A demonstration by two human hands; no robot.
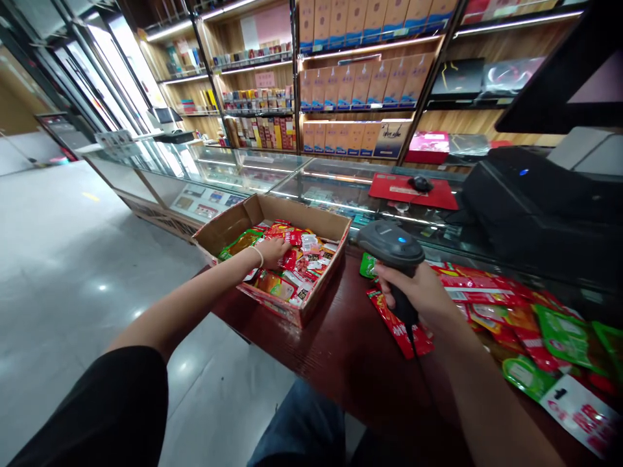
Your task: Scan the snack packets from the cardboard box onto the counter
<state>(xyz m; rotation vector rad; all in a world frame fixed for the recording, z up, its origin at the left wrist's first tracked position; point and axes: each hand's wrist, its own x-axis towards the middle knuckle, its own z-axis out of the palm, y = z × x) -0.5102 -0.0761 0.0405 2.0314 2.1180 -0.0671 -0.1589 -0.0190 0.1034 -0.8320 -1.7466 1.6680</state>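
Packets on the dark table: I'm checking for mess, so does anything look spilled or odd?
No spill shows. The packets right of the scanner lie heaped, overlapping at mixed angles: untidy, but not visibly damaged.

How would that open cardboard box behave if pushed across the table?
The cardboard box would probably slide rather than tip, being wide and low. Its thin walls may flex, and the packets inside likely add weight.
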